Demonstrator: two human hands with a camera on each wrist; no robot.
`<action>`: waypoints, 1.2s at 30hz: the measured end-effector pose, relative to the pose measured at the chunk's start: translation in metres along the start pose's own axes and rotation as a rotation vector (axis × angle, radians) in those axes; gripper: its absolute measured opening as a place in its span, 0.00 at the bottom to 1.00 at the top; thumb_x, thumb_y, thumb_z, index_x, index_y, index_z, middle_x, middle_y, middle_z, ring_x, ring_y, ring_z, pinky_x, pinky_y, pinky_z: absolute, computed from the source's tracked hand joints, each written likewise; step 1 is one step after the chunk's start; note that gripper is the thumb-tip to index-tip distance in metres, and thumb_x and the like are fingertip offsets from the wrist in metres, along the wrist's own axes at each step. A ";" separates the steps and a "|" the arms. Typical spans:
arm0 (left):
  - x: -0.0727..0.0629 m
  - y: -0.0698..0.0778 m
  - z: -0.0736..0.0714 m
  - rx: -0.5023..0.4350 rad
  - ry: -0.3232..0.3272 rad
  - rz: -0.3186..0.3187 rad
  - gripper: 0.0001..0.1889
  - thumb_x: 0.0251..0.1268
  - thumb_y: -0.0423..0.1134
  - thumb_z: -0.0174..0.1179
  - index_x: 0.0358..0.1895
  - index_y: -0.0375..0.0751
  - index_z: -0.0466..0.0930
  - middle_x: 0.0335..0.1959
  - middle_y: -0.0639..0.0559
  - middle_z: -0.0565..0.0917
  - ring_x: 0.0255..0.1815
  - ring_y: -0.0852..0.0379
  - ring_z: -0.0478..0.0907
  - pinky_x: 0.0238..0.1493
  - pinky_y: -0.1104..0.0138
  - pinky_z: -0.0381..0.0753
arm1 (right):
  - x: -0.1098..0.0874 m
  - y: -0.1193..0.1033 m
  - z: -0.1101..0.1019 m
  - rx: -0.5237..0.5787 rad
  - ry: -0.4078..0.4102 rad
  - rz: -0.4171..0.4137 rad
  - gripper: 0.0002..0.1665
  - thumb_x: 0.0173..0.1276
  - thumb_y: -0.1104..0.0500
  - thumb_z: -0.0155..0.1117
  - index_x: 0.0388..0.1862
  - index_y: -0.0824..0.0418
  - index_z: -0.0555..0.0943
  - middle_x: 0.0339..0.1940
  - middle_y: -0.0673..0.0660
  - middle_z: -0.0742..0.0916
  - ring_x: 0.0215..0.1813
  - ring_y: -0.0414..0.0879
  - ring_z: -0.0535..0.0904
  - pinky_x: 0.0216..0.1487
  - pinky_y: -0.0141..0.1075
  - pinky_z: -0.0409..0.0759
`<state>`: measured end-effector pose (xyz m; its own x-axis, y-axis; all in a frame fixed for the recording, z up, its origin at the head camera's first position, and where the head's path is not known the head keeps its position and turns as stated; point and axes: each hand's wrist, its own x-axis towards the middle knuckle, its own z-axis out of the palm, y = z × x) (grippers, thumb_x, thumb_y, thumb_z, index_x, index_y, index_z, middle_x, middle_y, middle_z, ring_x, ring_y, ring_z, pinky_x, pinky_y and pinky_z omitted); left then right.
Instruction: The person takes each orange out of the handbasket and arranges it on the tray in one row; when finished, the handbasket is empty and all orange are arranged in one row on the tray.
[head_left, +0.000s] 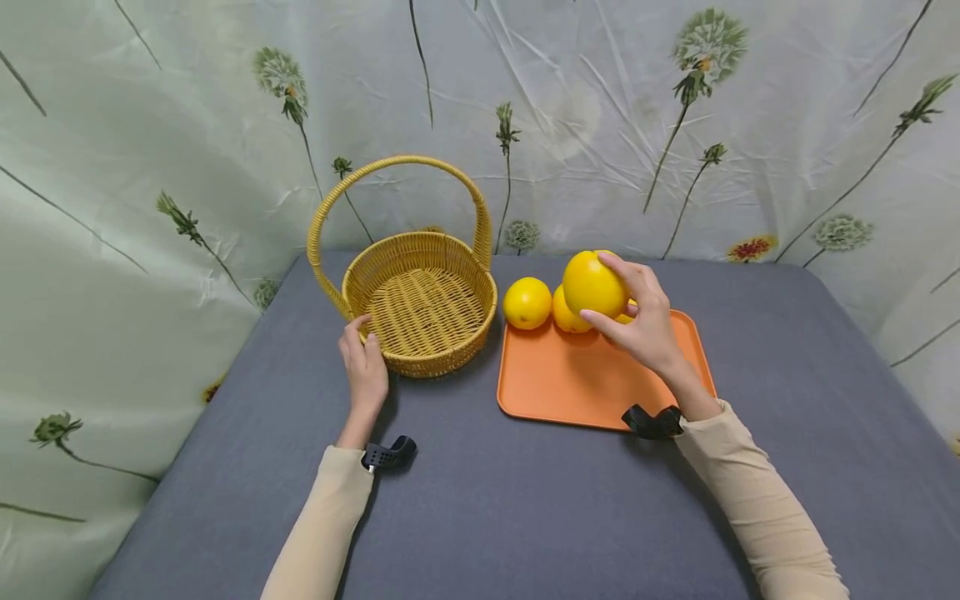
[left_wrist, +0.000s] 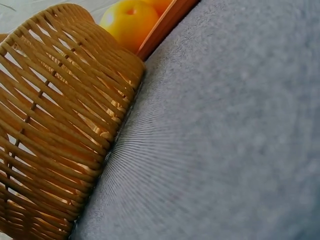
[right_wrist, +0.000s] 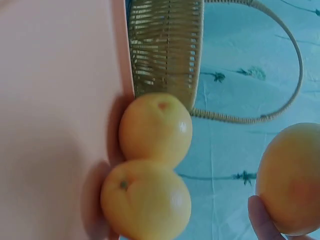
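My right hand [head_left: 643, 321] holds an orange [head_left: 595, 285] between thumb and fingers, above the far side of the orange tray [head_left: 555, 383]. In the right wrist view the held orange [right_wrist: 292, 180] shows at the right edge, with a thumb against it. Two more oranges sit side by side at the tray's far left: one orange [head_left: 527, 303] at the corner and another orange [head_left: 570, 315] partly behind the held one. A bit of yellow shows behind my right fingers. My left hand [head_left: 365, 367] grips the near left rim of a round wicker basket [head_left: 423, 362], whose inside holds nothing.
The basket's tall arched handle [head_left: 405, 160] rises over it. Grey cloth [head_left: 480, 500] covers the table, and a flowered curtain [head_left: 585, 125] hangs along the far edge. The basket stands just left of the tray. Black straps [head_left: 652, 422] circle both wrists.
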<state>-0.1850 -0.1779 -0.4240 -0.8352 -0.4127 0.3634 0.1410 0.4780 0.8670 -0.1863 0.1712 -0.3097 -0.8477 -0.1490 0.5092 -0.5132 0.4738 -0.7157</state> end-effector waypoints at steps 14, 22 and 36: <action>0.002 0.002 0.000 0.049 0.014 -0.018 0.20 0.70 0.39 0.34 0.61 0.37 0.62 0.55 0.30 0.63 0.50 0.40 0.61 0.47 0.50 0.60 | -0.008 0.055 -0.033 -0.048 0.108 0.095 0.43 0.52 0.67 0.70 0.68 0.52 0.67 0.54 0.56 0.73 0.47 0.32 0.66 0.36 0.15 0.70; 0.002 0.003 -0.001 0.055 0.004 -0.032 0.20 0.69 0.39 0.34 0.61 0.38 0.63 0.57 0.31 0.64 0.52 0.40 0.62 0.49 0.49 0.60 | -0.016 0.070 -0.047 -0.012 0.155 0.174 0.43 0.55 0.66 0.67 0.70 0.51 0.65 0.57 0.45 0.72 0.39 0.26 0.73 0.35 0.15 0.72; 0.003 0.002 -0.001 0.051 -0.013 -0.026 0.21 0.70 0.40 0.33 0.62 0.38 0.62 0.58 0.32 0.63 0.50 0.41 0.62 0.46 0.51 0.59 | -0.021 0.101 -0.063 0.050 0.115 0.365 0.41 0.63 0.58 0.62 0.73 0.41 0.57 0.72 0.56 0.64 0.42 0.30 0.72 0.38 0.18 0.72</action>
<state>-0.1862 -0.1793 -0.4210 -0.8451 -0.4156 0.3365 0.0921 0.5067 0.8572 -0.2114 0.2770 -0.3625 -0.9567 0.1214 0.2644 -0.1883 0.4345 -0.8807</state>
